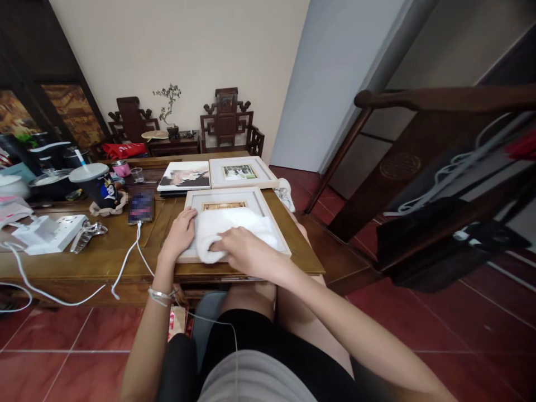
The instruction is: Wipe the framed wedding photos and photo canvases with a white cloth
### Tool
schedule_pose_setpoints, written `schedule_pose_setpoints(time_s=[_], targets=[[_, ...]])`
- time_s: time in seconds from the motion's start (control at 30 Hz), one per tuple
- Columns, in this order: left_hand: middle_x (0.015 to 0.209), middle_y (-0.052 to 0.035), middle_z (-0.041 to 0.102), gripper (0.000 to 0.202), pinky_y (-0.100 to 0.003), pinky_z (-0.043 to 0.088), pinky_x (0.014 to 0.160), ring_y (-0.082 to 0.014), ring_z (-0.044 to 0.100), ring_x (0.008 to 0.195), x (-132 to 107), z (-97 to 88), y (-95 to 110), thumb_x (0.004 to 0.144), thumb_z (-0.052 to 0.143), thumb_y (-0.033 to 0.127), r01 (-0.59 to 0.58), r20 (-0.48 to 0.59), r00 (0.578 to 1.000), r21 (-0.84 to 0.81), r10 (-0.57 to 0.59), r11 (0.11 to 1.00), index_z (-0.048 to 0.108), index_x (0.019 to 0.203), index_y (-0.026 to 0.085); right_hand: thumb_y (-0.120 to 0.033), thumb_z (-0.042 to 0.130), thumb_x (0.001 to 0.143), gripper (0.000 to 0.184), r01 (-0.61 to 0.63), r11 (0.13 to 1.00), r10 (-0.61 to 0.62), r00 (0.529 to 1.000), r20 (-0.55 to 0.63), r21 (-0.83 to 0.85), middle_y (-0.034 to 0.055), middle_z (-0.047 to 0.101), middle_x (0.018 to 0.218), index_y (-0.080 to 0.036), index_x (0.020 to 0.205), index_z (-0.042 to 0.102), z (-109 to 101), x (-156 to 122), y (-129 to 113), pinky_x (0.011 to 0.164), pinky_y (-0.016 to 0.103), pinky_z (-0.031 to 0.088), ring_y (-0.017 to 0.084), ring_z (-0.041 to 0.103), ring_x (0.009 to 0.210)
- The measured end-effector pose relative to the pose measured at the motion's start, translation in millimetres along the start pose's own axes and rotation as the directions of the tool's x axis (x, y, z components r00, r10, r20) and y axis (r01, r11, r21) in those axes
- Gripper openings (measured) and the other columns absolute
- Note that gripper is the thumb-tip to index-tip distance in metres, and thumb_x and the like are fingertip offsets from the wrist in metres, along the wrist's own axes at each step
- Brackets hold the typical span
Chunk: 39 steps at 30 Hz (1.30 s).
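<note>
The low wooden surface [104,251] fills the left half of the view, with the person seated at its near edge. The white picture frame [228,194] lies flat at the near right end of it, directly in front of the person's knees. A white cloth [234,226] is spread over most of the frame's glass. Only a strip at 12 o'clock shows bare, where a narrow gold picture peeks out.

The left hand [181,229] rests at the frame's 9 o'clock edge. Its grip is flat and open, with the fingers laid on the rim so that it steadies the frame rather than clasping it. The right hand [245,251] lies palm down on the cloth toward 7 o'clock, its fingers bent over the bunched corner. Whether that grip pinches a fold or only presses cannot be told.

Judged from this, the wiping of the frame is mid-course: the cloth sits over the lower glass, while the top strip and the outer rim are uncovered. How clean any part is cannot be read.

At 12 o'clock from the frame lies a second white frame [242,172], touching or nearly so, and a photo print [184,176] sits beside that at 11 o'clock. Neither has a cloth or a hand on it. At 9 o'clock are a phone [141,206] on a white cable [125,262], a lidded cup [97,184] and a power strip [48,231].
</note>
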<state>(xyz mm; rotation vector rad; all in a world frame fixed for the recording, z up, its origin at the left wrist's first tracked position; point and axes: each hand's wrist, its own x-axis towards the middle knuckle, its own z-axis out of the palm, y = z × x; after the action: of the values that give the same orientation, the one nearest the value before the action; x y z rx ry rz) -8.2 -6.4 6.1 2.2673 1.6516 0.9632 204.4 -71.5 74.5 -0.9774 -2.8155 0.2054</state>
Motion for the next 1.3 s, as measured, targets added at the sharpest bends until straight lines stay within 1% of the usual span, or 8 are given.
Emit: schedule_pose_setpoints(time_s=[0.17,0.4,0.53,0.7,0.87,1.07,1.2,1.3], targets=[[0.139,-0.0156,0.058,0.043,-0.042,0.034,0.117,-0.0247,0.046,0.137,-2,-2.3,0,0.092,0.038,0.02,-0.012,0.012,1.0,-0.008,0.012,1.0,0.061,0.127,0.009,0.004,0.044,0.07,0.049,0.002,0.999,-0.003,0.999,-0.031,-0.043,0.0138,0.071,0.099,-0.014,0.105,0.072,6,-1,-4,0.087,0.031,0.042,0.023,0.065,0.094],[0.139,-0.0148,0.058,0.043,-0.045,0.032,0.119,-0.0249,0.045,0.138,2,5.3,-13,0.09,0.039,0.016,-0.052,0.019,0.998,0.043,0.051,0.998,0.062,0.125,0.008,0.005,0.041,0.068,0.051,-0.312,0.929,0.323,0.946,0.025,-0.2,0.0125,0.071,0.093,-0.016,0.101,0.073,-17,-68,22,0.075,0.032,0.042,0.025,0.065,0.085],[0.139,-0.0138,0.058,0.044,-0.048,0.032,0.119,-0.0255,0.044,0.138,3,7.7,-15,0.089,0.038,0.013,-0.062,0.018,0.998,0.059,0.061,0.996,0.063,0.125,0.01,0.005,0.041,0.067,0.053,-0.372,0.912,0.375,0.927,-0.019,-0.17,0.0093,0.072,0.091,-0.019,0.1,0.074,-25,-82,50,0.074,0.03,0.044,0.023,0.066,0.086],[0.137,-0.0157,0.059,0.044,-0.046,0.032,0.118,-0.0258,0.045,0.138,2,7.3,-14,0.089,0.037,0.011,-0.061,0.004,0.998,0.048,0.061,0.997,0.064,0.123,0.007,0.005,0.04,0.073,0.061,-0.394,0.884,0.344,0.913,-0.219,-0.251,0.0171,0.068,0.116,-0.013,0.126,0.063,-26,-38,99,0.078,0.035,0.048,0.028,0.065,0.095],[0.137,-0.0144,0.06,0.045,-0.046,0.033,0.118,-0.0253,0.047,0.136,2,4.1,-13,0.087,0.037,0.009,-0.05,0.007,0.999,0.043,0.049,0.998,0.064,0.123,0.009,0.008,0.04,0.077,0.062,-0.221,0.914,0.121,0.949,-0.29,-0.339,0.0168,0.041,0.152,-0.013,0.132,0.058,-18,43,126,0.098,0.041,0.045,0.031,0.053,0.125],[0.137,-0.0155,0.059,0.046,-0.046,0.033,0.119,-0.0249,0.046,0.137,3,4.2,-13,0.087,0.037,0.009,-0.062,0.014,0.998,0.07,0.061,0.996,0.062,0.126,0.008,-0.002,0.049,0.086,0.045,-0.082,0.924,0.079,0.997,-0.023,-0.373,0.0145,0.037,0.156,-0.016,0.127,0.062,5,99,101,0.098,0.053,0.042,0.039,0.039,0.134],[0.136,-0.0157,0.06,0.046,-0.045,0.034,0.118,-0.0254,0.047,0.136,4,7.1,-15,0.087,0.037,0.01,-0.071,0.0,0.997,0.083,0.071,0.994,0.063,0.124,0.007,0.005,0.045,0.082,0.05,-0.027,0.955,0.056,0.994,0.09,-0.296,0.017,0.064,0.127,-0.017,0.123,0.066,8,77,73,0.089,0.04,0.046,0.032,0.054,0.119],[0.136,-0.0143,0.061,0.047,-0.045,0.035,0.117,-0.025,0.047,0.137,3,8.3,-16,0.085,0.037,0.008,-0.07,-0.004,0.998,0.074,0.071,0.995,0.063,0.124,0.009,0.004,0.046,0.082,0.05,0.029,0.989,-0.002,0.983,0.185,-0.142,0.0157,0.071,0.11,-0.015,0.124,0.067,-5,42,51,0.089,0.033,0.045,0.027,0.062,0.109]])
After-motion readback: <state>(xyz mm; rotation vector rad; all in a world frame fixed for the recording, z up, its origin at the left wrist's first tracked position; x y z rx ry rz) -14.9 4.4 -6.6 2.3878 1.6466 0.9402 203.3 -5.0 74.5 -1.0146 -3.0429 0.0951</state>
